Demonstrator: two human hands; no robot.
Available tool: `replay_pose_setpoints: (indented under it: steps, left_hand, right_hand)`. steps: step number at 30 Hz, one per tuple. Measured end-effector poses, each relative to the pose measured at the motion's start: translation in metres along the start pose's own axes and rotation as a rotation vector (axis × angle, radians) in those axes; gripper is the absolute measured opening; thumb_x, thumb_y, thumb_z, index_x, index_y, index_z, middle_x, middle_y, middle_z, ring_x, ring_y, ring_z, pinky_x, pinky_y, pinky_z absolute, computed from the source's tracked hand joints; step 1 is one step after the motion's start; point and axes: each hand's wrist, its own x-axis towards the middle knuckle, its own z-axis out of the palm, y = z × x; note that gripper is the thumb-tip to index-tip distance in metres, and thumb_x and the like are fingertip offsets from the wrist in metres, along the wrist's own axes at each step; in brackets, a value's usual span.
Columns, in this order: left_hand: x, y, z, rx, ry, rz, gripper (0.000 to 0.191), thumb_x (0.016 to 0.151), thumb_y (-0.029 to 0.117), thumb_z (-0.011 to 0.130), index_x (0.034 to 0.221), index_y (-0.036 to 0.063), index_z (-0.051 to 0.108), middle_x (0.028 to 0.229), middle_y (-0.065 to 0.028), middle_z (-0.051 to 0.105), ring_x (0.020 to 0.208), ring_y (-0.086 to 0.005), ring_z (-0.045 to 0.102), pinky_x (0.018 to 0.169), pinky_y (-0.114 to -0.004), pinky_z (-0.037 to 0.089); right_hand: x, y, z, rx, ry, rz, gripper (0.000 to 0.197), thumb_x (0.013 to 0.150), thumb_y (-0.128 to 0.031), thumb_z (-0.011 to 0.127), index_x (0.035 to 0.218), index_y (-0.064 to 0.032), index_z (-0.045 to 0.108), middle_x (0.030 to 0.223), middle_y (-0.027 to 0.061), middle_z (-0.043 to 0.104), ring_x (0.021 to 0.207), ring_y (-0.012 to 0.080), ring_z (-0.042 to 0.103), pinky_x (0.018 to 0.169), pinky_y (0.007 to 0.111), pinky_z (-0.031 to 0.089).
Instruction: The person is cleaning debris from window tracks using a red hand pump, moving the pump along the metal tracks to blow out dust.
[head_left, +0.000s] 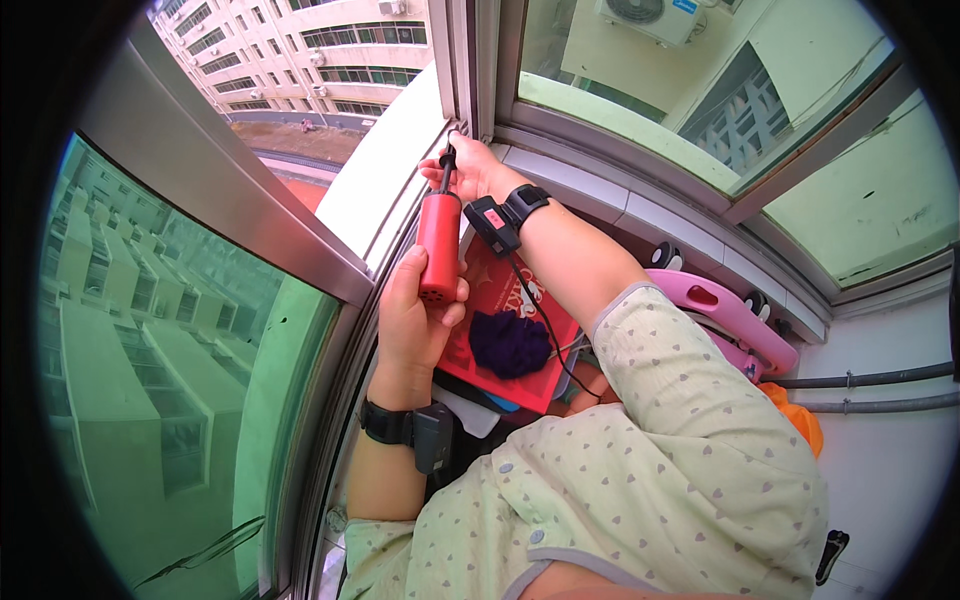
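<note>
My left hand (416, 300) is wrapped around the red barrel of a cylindrical tool (440, 240), which looks like a hand pump. Small round holes show in the barrel's near end. A thin black rod (447, 169) sticks out of the far end towards the window corner. My right hand (472, 166) grips the rod's far end with thumb and fingers, the other fingers partly behind it; the tip is partly hidden. Each wrist bears a black strap with a small box. Below my right forearm lies a dark purple knitted or fluffy item (511, 345) on a red printed box or bag (495, 289).
An open sliding window (225, 161) borders the left, its metal track (360, 330) running beside my left arm. A tiled ledge (600, 184) follows the right-hand window. Beneath it are a pink wheeled plastic thing (720, 315), an orange bag or cloth (799, 416) and grey pipes (885, 376).
</note>
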Motion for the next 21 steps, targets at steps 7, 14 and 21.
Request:
replay_pose_setpoints:
  steps: [7,14,21]
  left_hand:
    - [0.016,0.007,0.009,0.018,0.014,-0.057,0.042,0.097,0.031,0.042,0.121,-0.0034,0.042,0.088,-0.0166,0.057,0.061,-0.0178,0.054,0.037,-0.021,0.034]
    - [-0.014,0.011,-0.013,0.038,0.042,-0.046,0.035,0.098,0.032,0.042,0.107,-0.0009,0.048,0.084,-0.0127,0.057,0.056,-0.0172,0.053,0.037,-0.022,0.033]
    - [-0.033,0.011,0.021,0.104,-0.041,-0.085,0.039,0.098,0.035,0.042,0.11,-0.0013,0.048,0.084,-0.0122,0.057,0.056,-0.0175,0.054,0.037,-0.023,0.034]
  right_hand:
    - [0.012,-0.014,-0.01,0.049,0.007,0.105,0.045,0.099,-0.036,0.023,0.097,0.0031,0.046,0.098,0.0238,0.064,0.085,0.0316,0.065,0.076,0.047,0.054]
    - [-0.031,0.04,0.002,0.089,-0.207,0.225,0.037,0.098,-0.033,0.034,0.085,-0.0011,0.049,0.098,0.0298,0.062,0.087,0.0411,0.064,0.082,0.051,0.05]
    - [-0.013,0.011,-0.022,0.132,-0.063,0.075,0.039,0.098,-0.033,0.033,0.081,-0.0021,0.05,0.097,0.0287,0.063,0.089,0.0368,0.065,0.081,0.048,0.051]
